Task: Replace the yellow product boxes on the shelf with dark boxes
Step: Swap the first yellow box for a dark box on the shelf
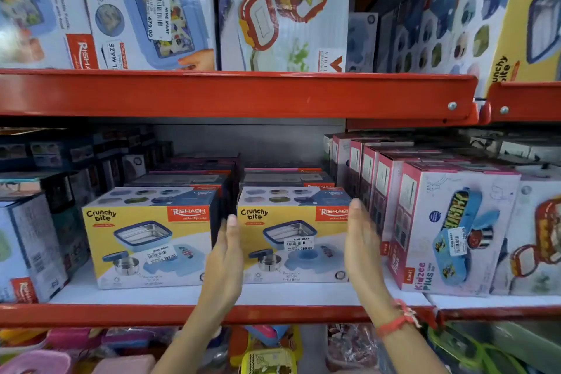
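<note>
Two yellow "Crunchy Bite" boxes stand side by side at the front of the middle shelf, the left yellow box (148, 240) and the right yellow box (293, 237). Behind them lie stacked dark boxes (194, 174) with pink edges. My left hand (224, 255) is flat and upright at the left side of the right yellow box, in the gap between the two. At that box's right side my right hand (362, 246) is also flat with fingers extended. Neither hand clearly grips it.
Red shelf rails run above (230, 91) and below (121, 314). Pink-edged "Kidzee Plus" boxes (449, 231) crowd the right, dark and white boxes (33, 243) the left. Large lunch-box cartons (145, 6) fill the upper shelf. Colourful items (267, 358) sit on the shelf beneath.
</note>
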